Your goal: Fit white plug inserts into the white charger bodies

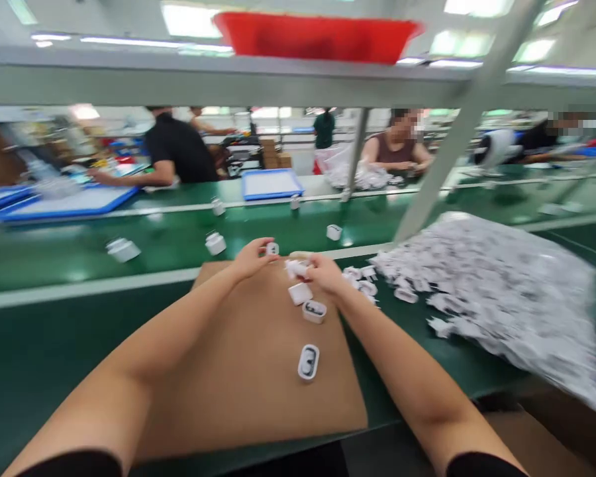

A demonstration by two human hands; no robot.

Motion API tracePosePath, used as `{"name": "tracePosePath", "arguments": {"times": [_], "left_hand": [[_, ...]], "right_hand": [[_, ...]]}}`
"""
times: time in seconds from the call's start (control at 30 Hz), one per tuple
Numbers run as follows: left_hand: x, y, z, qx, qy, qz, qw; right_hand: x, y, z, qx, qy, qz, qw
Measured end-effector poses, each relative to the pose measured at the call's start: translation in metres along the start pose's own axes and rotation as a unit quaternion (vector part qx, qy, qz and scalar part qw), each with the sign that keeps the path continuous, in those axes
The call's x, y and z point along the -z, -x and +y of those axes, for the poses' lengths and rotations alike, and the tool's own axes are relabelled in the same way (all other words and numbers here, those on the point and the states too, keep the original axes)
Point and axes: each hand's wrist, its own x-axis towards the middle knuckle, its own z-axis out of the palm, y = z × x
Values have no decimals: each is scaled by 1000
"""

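Note:
My left hand [252, 257] is closed on a small white plastic housing [273, 249] with a dark opening, at the far edge of the brown cardboard sheet [258, 384]. To its right, the fingers of my right hand [326, 273] are closed on small white plastic pieces [296, 267]; blur hides their exact shape. Just below lies a white block-shaped piece [300, 293], touching or very near an oval white housing [314, 311] with dark parts inside. Nearer to me on the cardboard, another oval housing [308, 362] lies with its open side up.
A large clear bag [516, 291] spills many white plastic pieces at the right. Several white housings [215, 243] stand on the green conveyor belt [173, 245] ahead. A slanted post [457, 139] and a shelf with a red bin [318, 38] are above. Co-workers [181, 149] sit across.

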Motion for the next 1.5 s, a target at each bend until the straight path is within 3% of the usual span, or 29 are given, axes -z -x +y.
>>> {"name": "tracePosePath", "arguments": {"times": [0.1, 0.2, 0.33, 0.53, 0.67, 0.83, 0.97, 1.03, 1.13, 1.23, 1.37, 1.5], "left_hand": [[-4, 48, 0, 14, 92, -17, 995], [-9, 88, -2, -12, 206, -83, 975], [-18, 121, -5, -32, 244, -146, 958], [-33, 133, -8, -26, 124, -14, 992], [-39, 132, -7, -33, 141, -18, 989], [-39, 131, -7, -34, 136, 0, 990], [-38, 131, -7, -29, 141, -14, 990], [-37, 132, -6, -49, 140, -35, 988], [-35, 133, -4, -69, 108, -70, 989], [-34, 133, -1, -42, 71, -69, 994], [-22, 131, 2, 1, 59, -52, 997], [-11, 128, 0, 0, 93, -178, 980]], "right_hand": [[4, -5, 2, -16, -12, -35, 999], [3, -11, 9, -45, -13, -49, 998], [-3, -3, 14, -65, 19, -38, 997], [-16, 11, 10, -1, 102, -14, 995], [-18, 14, 13, 57, 189, -28, 980], [-19, 21, 13, 220, 347, -33, 911], [-28, 26, 10, 250, 419, -73, 870], [-32, 26, 10, 234, 401, -57, 884], [-35, 24, 13, 180, 305, 22, 935], [-35, 21, 14, 134, 207, 57, 968], [-35, 20, 11, 102, 176, 59, 977], [-37, 24, 12, 88, 196, 51, 975]]}}
